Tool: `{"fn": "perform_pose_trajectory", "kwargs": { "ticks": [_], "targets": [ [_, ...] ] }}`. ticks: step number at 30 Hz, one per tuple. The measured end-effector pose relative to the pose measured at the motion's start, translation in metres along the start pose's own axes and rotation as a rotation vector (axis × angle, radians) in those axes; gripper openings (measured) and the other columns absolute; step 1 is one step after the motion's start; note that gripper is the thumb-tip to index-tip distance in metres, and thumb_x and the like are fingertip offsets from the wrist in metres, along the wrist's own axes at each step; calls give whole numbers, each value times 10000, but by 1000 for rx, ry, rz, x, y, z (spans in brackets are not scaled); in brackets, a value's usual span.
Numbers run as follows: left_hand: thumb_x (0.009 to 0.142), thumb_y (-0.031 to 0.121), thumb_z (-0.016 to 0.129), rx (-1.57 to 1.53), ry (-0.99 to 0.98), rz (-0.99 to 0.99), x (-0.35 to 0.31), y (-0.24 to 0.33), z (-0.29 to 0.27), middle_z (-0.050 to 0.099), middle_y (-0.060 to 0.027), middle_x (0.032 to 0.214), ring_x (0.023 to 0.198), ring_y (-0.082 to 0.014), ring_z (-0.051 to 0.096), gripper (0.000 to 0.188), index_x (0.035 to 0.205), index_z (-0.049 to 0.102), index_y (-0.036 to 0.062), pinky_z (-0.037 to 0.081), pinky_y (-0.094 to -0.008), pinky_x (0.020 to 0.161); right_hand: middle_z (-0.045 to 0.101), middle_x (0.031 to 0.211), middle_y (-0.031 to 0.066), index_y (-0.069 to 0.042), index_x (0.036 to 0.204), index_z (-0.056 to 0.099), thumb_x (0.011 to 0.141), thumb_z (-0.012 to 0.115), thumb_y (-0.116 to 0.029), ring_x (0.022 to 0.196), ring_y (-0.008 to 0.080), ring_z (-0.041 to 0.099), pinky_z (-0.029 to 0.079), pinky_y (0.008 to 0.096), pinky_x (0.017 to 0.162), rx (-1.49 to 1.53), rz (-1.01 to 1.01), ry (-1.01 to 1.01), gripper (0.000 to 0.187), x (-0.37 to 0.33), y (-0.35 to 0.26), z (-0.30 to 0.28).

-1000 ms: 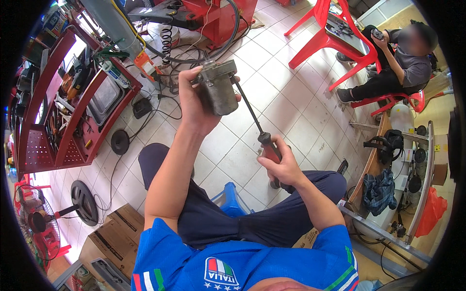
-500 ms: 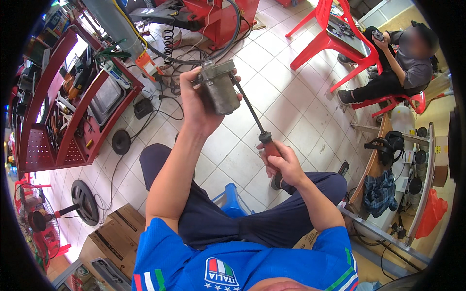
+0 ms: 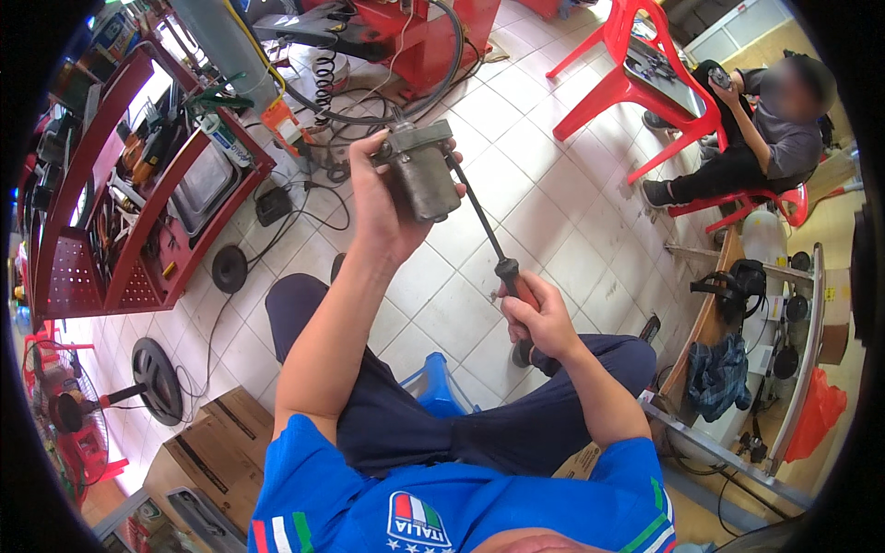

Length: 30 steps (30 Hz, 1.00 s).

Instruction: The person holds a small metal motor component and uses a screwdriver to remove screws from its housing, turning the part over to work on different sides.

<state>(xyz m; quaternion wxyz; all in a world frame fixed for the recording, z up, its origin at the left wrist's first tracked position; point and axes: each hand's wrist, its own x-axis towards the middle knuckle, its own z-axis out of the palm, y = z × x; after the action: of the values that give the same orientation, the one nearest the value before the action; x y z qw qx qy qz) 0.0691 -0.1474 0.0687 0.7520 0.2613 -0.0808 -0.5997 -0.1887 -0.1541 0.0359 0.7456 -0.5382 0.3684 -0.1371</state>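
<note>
Raised in front of me, my left hand (image 3: 383,217) grips a grey metal cylindrical part (image 3: 419,180) with a flat flange on top; it looks like a small motor housing, though its exact kind is unclear. Fingers wrap behind it and the thumb lies along its upper left side. My right hand (image 3: 544,318), lower and to the right, is closed round the red and black handle of a long screwdriver (image 3: 481,221). The dark shaft slants up to the flange's right side, where the tip is hidden behind the part.
At left stands a dark red tool cart (image 3: 138,276) full of hand tools, with cables (image 3: 277,241) on the tiled floor beside it. A blue stool (image 3: 438,387) is between my knees. Red chairs (image 3: 613,97) and a seated person (image 3: 784,129) are at upper right. Cardboard boxes (image 3: 217,452) sit lower left.
The view has shifted slightly. Both hands keep their grips, and the screwdriver stays against the metal part with almost the same slant.
</note>
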Motion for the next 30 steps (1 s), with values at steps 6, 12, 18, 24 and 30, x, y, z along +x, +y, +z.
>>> {"fn": "perform_pose_trajectory", "kwargs": {
  "ticks": [6, 12, 18, 24, 30],
  "targets": [
    [911, 524, 379, -16, 109, 54, 5, -4, -2, 654, -141, 1058, 954, -237, 614, 610, 1151, 603, 10, 502, -410, 774, 524, 698, 5, -2, 1076, 572, 923, 606, -111, 529, 68, 492, 443, 242, 507, -76, -78, -69, 191, -7, 6, -3],
    [918, 511, 398, 107, 135, 98, 2, -11, 1, 634, -129, 1051, 992, -228, 602, 574, 1144, 580, 16, 536, -435, 806, 554, 735, 8, 3, 1078, 577, 924, 615, -120, 531, 71, 507, 434, 235, 502, -131, -49, -125, 201, -5, 1, 2],
    [924, 508, 396, 119, 108, 99, 2, -15, 3, 622, -124, 1060, 1006, -222, 592, 567, 1144, 567, 15, 549, -444, 809, 504, 675, -6, -4, 1072, 549, 934, 592, -127, 496, 57, 453, 417, 229, 487, -98, -34, -120, 190, -3, 3, 3],
    [903, 521, 407, 116, 132, 89, 2, -15, 4, 650, -129, 1069, 1014, -228, 604, 584, 1162, 594, 32, 511, -437, 831, 480, 657, -5, -7, 1066, 532, 938, 573, -128, 480, 49, 425, 414, 223, 485, -91, -42, -127, 181, -4, 2, 4],
    [901, 523, 403, 128, 137, 87, 2, -17, 4, 647, -125, 1069, 1008, -226, 599, 587, 1157, 596, 31, 509, -436, 829, 478, 658, 0, -6, 1067, 529, 940, 560, -108, 478, 51, 423, 417, 222, 485, -79, -59, -123, 166, -4, 3, 3]
  ]
}}
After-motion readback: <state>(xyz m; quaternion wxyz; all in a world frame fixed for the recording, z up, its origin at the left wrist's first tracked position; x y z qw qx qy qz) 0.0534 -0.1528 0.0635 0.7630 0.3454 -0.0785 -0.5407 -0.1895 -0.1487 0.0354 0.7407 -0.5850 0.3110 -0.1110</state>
